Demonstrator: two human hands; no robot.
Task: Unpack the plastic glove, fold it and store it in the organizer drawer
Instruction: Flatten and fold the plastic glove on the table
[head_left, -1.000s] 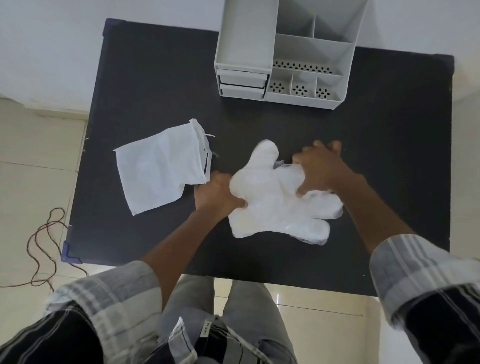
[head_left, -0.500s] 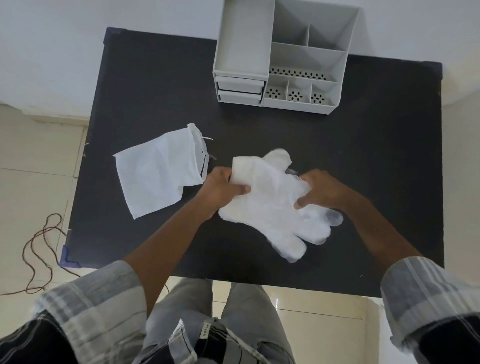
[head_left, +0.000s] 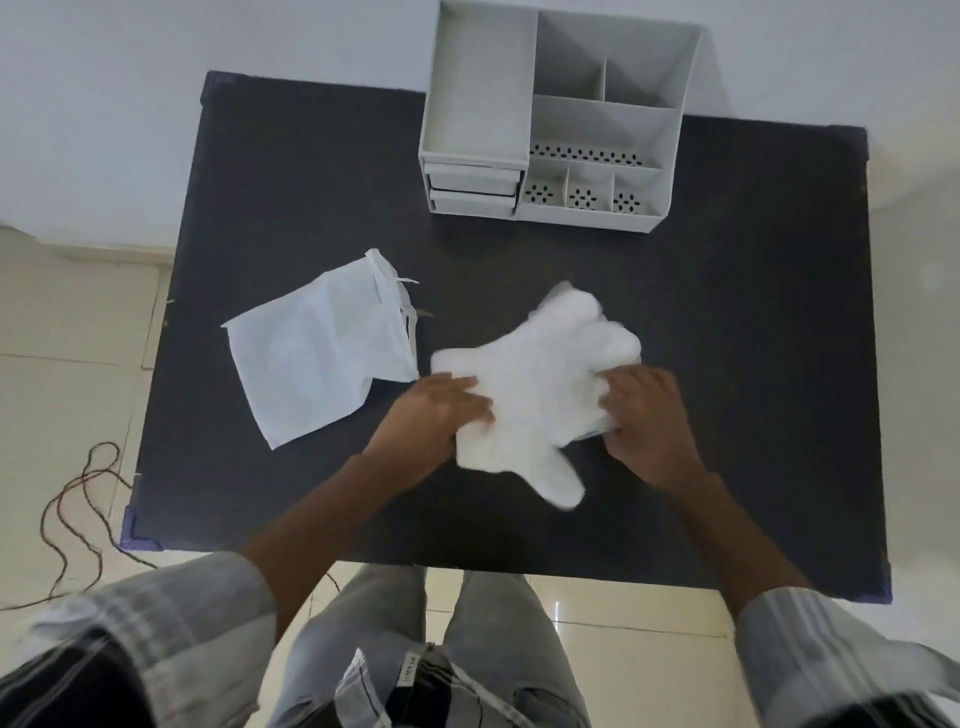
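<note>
Since half a second ago the plastic glove (head_left: 540, 384) has swung round, its fingers now fanned toward the far side and one lobe pointing at the near edge, and both hands have closed in on it. The left hand (head_left: 431, 415) lies with fingers flat on the glove's left part, pressing rather than pinching; the right hand (head_left: 644, 421) curls its fingers over the right edge, gripping the film. The glove lies mid-table on the black table (head_left: 753, 312), well apart from the grey organizer (head_left: 550, 119) at the far edge, whose two drawers (head_left: 472, 189) sit closed. Bare tabletop lies open between them and to the right. The white pouch (head_left: 317, 358) lies just left of the left hand. Beyond the table's left edge, a brown cord (head_left: 78, 509) trails over pale floor tiles.
</note>
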